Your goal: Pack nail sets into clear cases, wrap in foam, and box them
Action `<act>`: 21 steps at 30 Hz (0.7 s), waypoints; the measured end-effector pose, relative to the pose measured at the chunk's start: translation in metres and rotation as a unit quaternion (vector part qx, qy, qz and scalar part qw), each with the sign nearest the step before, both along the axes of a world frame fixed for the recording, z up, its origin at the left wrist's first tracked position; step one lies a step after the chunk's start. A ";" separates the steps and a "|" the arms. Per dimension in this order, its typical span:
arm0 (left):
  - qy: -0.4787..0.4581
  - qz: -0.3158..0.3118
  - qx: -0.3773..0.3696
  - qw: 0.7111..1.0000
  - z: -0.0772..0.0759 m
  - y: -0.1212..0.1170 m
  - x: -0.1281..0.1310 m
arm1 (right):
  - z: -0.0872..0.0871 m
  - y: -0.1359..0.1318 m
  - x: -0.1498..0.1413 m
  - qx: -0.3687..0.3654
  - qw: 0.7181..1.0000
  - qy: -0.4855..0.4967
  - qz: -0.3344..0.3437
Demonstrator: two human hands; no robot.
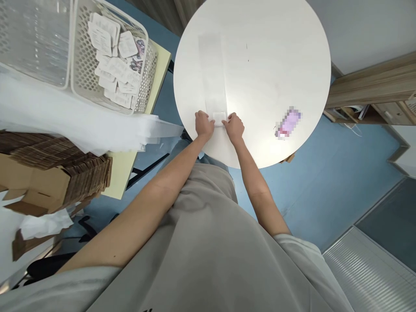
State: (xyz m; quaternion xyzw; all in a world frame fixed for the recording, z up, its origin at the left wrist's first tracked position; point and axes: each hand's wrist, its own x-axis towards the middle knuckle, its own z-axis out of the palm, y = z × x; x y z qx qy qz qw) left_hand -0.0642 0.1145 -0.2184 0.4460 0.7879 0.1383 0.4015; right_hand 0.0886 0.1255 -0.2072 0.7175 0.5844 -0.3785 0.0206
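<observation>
A long white strip of thin wrapping material [212, 73] lies on the round white table [266, 65], running away from me. At its near end sits a small white packet [219, 117]. My left hand [203, 125] and my right hand [233, 126] are at either side of that packet, fingers curled and pinching the strip's near end around it. Both hands rest on the table close to its near edge.
A blurred pink object [288, 123] lies on the table to the right. On a yellow side table at left stand a perforated white basket [110, 56] with several small packets, a clear bin [32, 39], white sheet material and a stack of flat cardboard [55, 169]. Wooden shelving [370, 95] is at right.
</observation>
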 end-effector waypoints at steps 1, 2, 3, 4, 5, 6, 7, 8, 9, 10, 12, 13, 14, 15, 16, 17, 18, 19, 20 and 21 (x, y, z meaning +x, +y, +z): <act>-0.008 -0.032 0.034 0.999 0.000 0.000 0.001 | 0.000 0.000 -0.002 0.025 0.999 0.003 0.026; -0.020 -0.073 0.062 0.995 0.001 0.002 0.002 | -0.001 0.001 -0.003 0.050 0.997 0.011 0.059; -0.033 -0.119 0.080 0.989 0.001 0.004 0.003 | -0.002 0.002 -0.005 0.071 0.993 0.022 0.097; -0.045 -0.164 0.089 0.981 0.000 0.006 0.003 | -0.003 0.005 -0.005 0.087 0.986 0.035 0.134; -0.052 -0.204 0.091 0.973 -0.001 0.008 0.003 | -0.004 0.008 -0.004 0.097 0.980 0.046 0.169; -0.053 -0.236 0.089 0.966 -0.002 0.011 0.002 | -0.005 0.011 -0.002 0.100 0.973 0.055 0.198; -0.049 -0.263 0.085 0.960 -0.003 0.013 0.001 | -0.006 0.014 0.001 0.101 0.968 0.061 0.223; -0.042 -0.285 0.080 0.954 -0.004 0.015 -0.002 | -0.007 0.016 0.004 0.099 0.963 0.067 0.243; -0.036 -0.302 0.077 0.949 -0.005 0.016 -0.005 | -0.008 0.018 0.009 0.097 0.958 0.071 0.259; -0.030 -0.317 0.074 0.945 -0.006 0.017 -0.008 | -0.008 0.017 0.013 0.097 0.955 0.076 0.271; -0.027 -0.341 0.073 0.937 -0.006 0.016 -0.017 | -0.010 0.012 0.020 0.100 0.949 0.085 0.288; -0.028 -0.351 0.072 0.933 -0.005 0.013 -0.021 | -0.010 0.006 0.022 0.102 0.947 0.089 0.293; -0.030 -0.359 0.070 0.930 -0.004 0.009 -0.025 | -0.011 -0.001 0.023 0.104 0.945 0.093 0.296; -0.032 -0.367 0.067 0.927 -0.003 0.004 -0.029 | -0.012 -0.010 0.024 0.105 0.944 0.096 0.296; -0.036 -0.376 0.063 0.924 -0.001 -0.002 -0.032 | -0.013 -0.020 0.024 0.106 0.944 0.101 0.294; -0.040 -0.384 0.058 0.921 0.001 -0.009 -0.036 | -0.013 -0.031 0.024 0.107 0.945 0.106 0.291; -0.046 -0.393 0.052 0.917 0.002 -0.016 -0.039 | -0.014 -0.042 0.024 0.108 0.945 0.113 0.288; -0.052 -0.402 0.045 0.913 0.004 -0.024 -0.043 | -0.015 -0.054 0.023 0.109 0.944 0.121 0.286; -0.059 -0.411 0.039 0.909 0.006 -0.032 -0.047 | -0.015 -0.065 0.023 0.112 0.944 0.129 0.284; -0.066 -0.416 0.033 0.906 0.007 -0.039 -0.050 | -0.014 -0.075 0.023 0.116 0.943 0.137 0.281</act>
